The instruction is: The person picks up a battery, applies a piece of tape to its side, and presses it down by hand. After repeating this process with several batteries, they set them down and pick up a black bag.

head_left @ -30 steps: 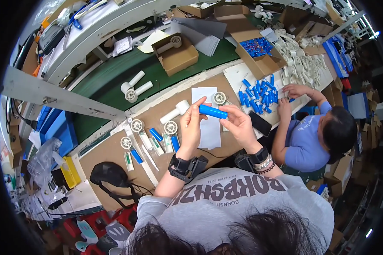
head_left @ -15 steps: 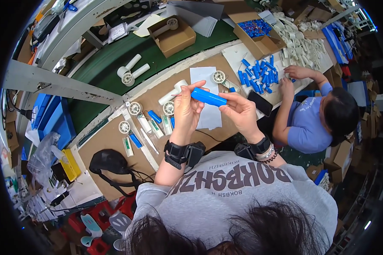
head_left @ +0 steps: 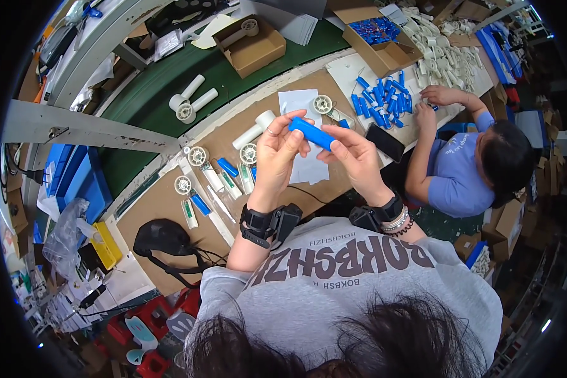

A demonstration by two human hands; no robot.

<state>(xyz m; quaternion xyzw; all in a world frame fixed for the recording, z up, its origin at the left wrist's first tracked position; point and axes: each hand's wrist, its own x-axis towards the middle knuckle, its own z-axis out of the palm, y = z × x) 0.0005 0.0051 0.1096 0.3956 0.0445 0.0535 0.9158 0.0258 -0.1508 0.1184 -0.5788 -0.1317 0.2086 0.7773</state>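
Observation:
A blue shrink-wrapped cylindrical battery (head_left: pixel 312 134) is held up over the table between my two hands, slanting down to the right. My left hand (head_left: pixel 280 150) pinches its upper left end between thumb and fingers. The lower right end sits in the fingers of my right hand (head_left: pixel 359 157). Beneath them lies a white paper sheet (head_left: pixel 305 170). Left of my left hand are handheld-fan parts: a round white fan head (head_left: pixel 197 155), another fan head (head_left: pixel 248 154), a green circuit board in a white handle (head_left: pixel 230 185) and a loose blue battery (head_left: pixel 227 167).
To the right, a co-worker (head_left: pixel 463 160) reaches toward a pile of blue batteries (head_left: pixel 382 101). A black phone (head_left: pixel 385 142) lies near my right hand. Cardboard boxes (head_left: pixel 249 50) stand at the back. A black bag (head_left: pixel 162 242) rests on the left, below a white metal post (head_left: pixel 94 126).
The battery has tilted more steeply, its left end higher and its right end lower. My left fingers have shifted along it, and the wire seen earlier at its left end no longer shows.

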